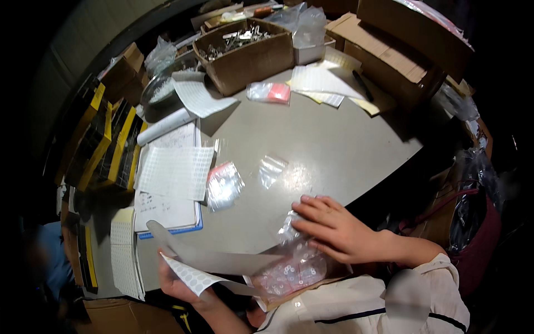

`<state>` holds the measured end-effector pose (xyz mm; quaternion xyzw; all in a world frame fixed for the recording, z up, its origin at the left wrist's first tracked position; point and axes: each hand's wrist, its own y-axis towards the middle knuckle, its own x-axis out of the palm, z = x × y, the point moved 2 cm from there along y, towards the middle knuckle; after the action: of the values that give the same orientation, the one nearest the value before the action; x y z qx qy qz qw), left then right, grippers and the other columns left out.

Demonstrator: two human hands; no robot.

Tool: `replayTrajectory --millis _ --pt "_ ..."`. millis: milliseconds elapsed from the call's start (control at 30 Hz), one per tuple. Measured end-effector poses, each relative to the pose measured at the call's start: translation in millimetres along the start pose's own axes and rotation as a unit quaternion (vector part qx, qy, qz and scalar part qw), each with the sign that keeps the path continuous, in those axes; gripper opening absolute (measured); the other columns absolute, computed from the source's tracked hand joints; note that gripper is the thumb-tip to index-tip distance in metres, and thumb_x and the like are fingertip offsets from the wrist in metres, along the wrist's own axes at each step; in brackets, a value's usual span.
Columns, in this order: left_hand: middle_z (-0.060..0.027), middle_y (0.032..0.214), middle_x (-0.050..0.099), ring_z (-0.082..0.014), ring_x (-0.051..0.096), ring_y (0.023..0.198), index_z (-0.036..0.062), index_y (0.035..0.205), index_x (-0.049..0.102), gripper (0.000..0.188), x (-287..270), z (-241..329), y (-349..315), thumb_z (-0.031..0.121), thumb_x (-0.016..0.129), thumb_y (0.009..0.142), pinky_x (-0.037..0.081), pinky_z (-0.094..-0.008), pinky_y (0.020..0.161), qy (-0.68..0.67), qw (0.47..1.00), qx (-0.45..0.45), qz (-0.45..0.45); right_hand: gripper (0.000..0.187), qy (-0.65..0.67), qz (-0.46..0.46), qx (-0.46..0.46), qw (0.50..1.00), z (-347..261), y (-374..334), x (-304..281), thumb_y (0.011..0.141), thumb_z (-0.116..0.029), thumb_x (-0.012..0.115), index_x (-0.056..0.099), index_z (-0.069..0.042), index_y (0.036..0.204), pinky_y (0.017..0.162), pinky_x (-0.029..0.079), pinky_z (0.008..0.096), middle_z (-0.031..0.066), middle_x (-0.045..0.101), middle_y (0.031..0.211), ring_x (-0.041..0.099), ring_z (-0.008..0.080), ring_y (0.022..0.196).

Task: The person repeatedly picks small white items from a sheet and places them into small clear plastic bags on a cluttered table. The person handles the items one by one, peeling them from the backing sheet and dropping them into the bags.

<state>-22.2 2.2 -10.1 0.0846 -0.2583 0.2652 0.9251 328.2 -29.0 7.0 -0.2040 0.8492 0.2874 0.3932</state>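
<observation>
Head view shows a white, curled, round-dotted sheet (190, 276).

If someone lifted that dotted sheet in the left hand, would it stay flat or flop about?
The dotted sheet would probably flop, since it curls beside the left hand. It looks thin as paper, so likely light and easily creased.

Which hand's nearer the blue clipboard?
Left. The left hand is just below the blue clipboard in view; the right hand is farther off, to its right, by a clear plastic bag.
</observation>
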Motion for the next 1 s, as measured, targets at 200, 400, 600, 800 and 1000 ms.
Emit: replayTrajectory --millis 200,400,600,800,1000 --pt "-0.0086 0.087 0.062 -0.0194 0.061 0.087 0.0004 0.092 0.062 0.017 -4.3 26.6 -10.6 0.016 0.063 0.085 0.049 -0.0309 0.084 0.03 0.987 -0.065 -0.145 0.033 0.245 -0.008 -0.053 0.968 -23.7 2.8 -7.2 0.091 -0.001 0.066 0.072 0.004 0.122 0.104 0.051 0.0435 0.0268 0.059 0.146 0.063 0.0389 0.127" --pt "-0.0068 0.09 0.07 -0.0044 0.051 0.071 -0.0039 0.099 0.069 0.012 31.1 25.0 -42.0 0.006 0.07 0.091 0.035 -0.0161 0.063 0.171 0.967 -0.006 -0.187 0.025 0.206 0.095 -0.046 0.973 -31.9 47.6 -34.3 0.089 0.004 0.07 0.072 0.002 0.114 0.084 0.056 0.0374 0.0173 0.07 0.111 0.069 0.0321 0.097" --pt "-0.006 0.099 0.072 -0.0037 0.059 0.08 -0.007 0.107 0.07 0.012 47.2 21.6 -49.8 -0.001 0.071 0.096 0.045 -0.0171 0.068 0.157 0.965 -0.002 -0.209 0.046 0.063 0.072 -0.047 0.994 -54.1 79.0 -6.8 0.092 -0.015 0.078 0.061 0.001 0.132 0.083 0.054 0.0439 0.0186 0.064 0.108 0.064 0.0374 0.094" --pt "-0.0071 0.096 0.072 -0.0097 0.065 0.085 -0.0061 0.106 0.07 0.017 47.2 23.8 -53.3 -0.002 0.078 0.091 0.051 -0.0209 0.074 0.214 0.953 -0.028 -0.212 0.047 0.173 -0.02 0.045 0.984 -34.3 76.4 6.7 0.095 -0.012 0.078 0.056 0.0 0.135 0.086 0.057 0.0342 0.0148 0.065 0.119 0.069 0.0242 0.102" --pt "-0.0061 0.088 0.075 -0.0073 0.065 0.078 -0.0066 0.094 0.074 0.01 44.6 16.9 -48.8 -0.001 0.08 0.09 0.05 -0.0219 0.068 0.25 0.943 0.005 -0.219 0.046 0.255 -0.045 0.113 0.959 -31.8 75.2 -1.2 0.096 -0.012 0.078 0.057 0.0 0.135 0.084 0.058 0.0308 0.0117 0.068 0.118 0.069 0.0169 0.102"
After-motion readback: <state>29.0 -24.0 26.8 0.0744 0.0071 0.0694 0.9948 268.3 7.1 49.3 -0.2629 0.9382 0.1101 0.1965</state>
